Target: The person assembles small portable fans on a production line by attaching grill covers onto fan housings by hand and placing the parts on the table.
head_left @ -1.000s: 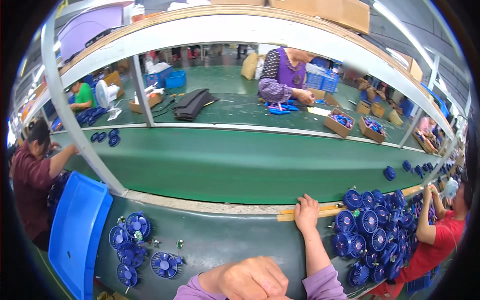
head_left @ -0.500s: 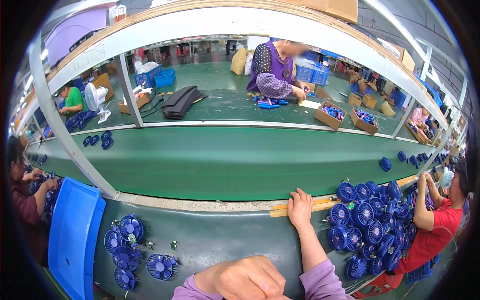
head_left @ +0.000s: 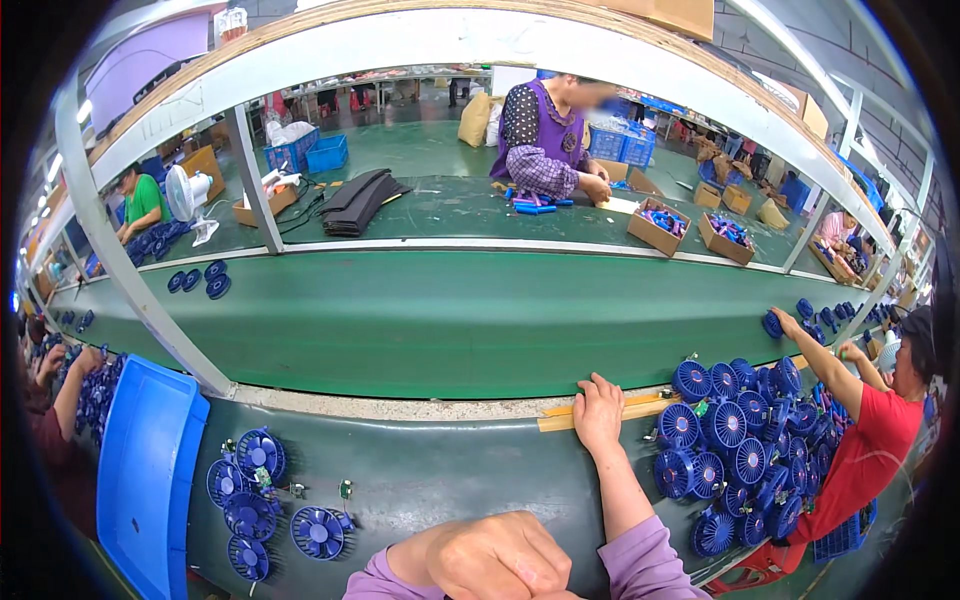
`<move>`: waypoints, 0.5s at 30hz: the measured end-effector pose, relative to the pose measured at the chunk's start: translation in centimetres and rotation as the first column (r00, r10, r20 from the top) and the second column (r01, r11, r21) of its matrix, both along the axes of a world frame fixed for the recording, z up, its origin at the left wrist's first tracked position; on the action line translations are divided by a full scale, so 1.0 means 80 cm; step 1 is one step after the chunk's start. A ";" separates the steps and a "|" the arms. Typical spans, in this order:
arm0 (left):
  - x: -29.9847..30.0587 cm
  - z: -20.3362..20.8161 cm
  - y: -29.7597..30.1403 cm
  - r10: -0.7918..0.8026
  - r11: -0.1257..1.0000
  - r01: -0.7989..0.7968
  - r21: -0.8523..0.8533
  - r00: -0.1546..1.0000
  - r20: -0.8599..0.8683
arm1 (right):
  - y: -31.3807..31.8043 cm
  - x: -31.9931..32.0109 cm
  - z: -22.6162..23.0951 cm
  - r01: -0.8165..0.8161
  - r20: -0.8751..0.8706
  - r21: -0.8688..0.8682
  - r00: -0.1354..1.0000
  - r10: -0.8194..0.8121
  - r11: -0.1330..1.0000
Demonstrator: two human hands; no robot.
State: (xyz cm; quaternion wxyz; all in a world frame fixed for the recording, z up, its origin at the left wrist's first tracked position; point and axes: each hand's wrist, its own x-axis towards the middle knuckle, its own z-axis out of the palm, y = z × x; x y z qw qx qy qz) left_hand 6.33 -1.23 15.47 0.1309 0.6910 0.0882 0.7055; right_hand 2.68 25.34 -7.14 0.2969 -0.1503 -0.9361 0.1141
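Note:
My left hand [head_left: 500, 553] is curled closed at the lower middle, knuckles up, close to me; whatever its fingers hold, if anything, is hidden. Farther forward, my right hand [head_left: 599, 412] lies on the table's far edge, fingers stretched over it beside a strip of tan tape [head_left: 560, 420]. Nothing shows in that hand. To its right is a heap of blue fan heads [head_left: 727, 428], some with small green circuit boards. A smaller group of blue fans [head_left: 252, 515] with wires and boards lies left of my left hand, a single fan [head_left: 319, 532] nearest to it.
A blue plastic bin [head_left: 150, 470] stands at the left table end. Beyond the edge runs a green conveyor belt [head_left: 430, 320] carrying a few blue fan parts [head_left: 190, 281]. Metal posts [head_left: 140, 260] rise along it. A co-worker in red [head_left: 870, 450] is at the right, another in purple [head_left: 545, 130] across.
The co-worker in red has stretched an arm over to a blue fan on the belt. At the left, another person's hands have shifted. My own hands stay where they were.

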 end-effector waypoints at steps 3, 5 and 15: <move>0.001 -0.005 -0.001 -0.003 1.000 0.003 -0.012 1.000 0.008 | 0.000 0.000 0.000 0.003 0.001 0.003 1.000 -0.003 1.000; 0.001 -0.008 -0.001 0.000 1.000 0.000 -0.001 1.000 0.002 | 0.000 0.000 0.000 0.000 0.000 0.003 1.000 0.000 1.000; 0.000 -0.002 -0.003 0.002 1.000 -0.002 -0.030 1.000 -0.006 | -0.002 0.000 0.003 0.010 0.029 -0.010 1.000 -0.010 1.000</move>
